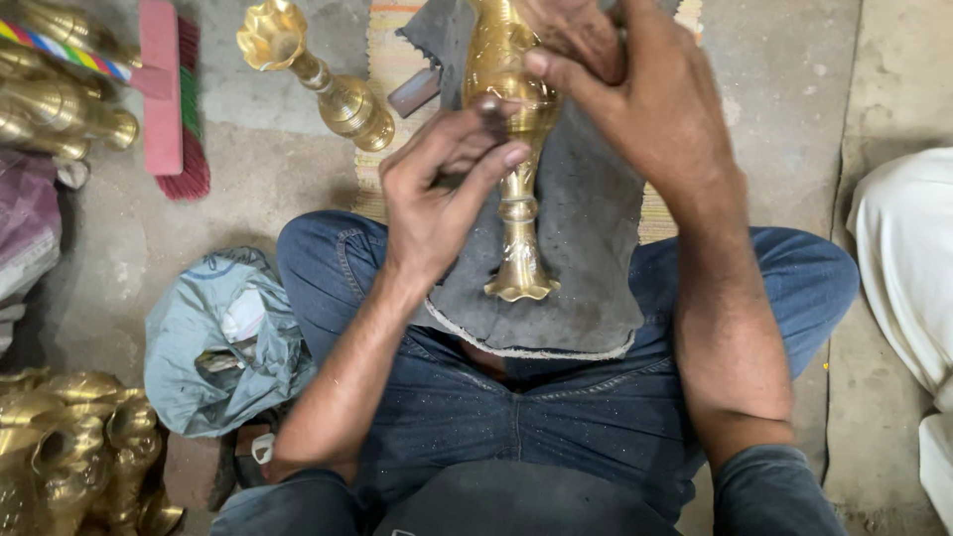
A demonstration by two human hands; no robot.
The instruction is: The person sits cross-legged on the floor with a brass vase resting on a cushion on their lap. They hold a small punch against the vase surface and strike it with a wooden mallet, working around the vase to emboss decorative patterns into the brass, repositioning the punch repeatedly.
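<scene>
— What sort of place is this?
— A metalware workshop: brass vases (328, 74) lie about the bare concrete floor (784, 119), more brass pieces (69, 457) heaped nearby, beside a broom (169, 99)

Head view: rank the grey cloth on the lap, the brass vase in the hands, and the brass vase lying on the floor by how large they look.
1. Grey cloth
2. Brass vase in the hands, partly hidden and nearer the camera
3. Brass vase on the floor
</scene>
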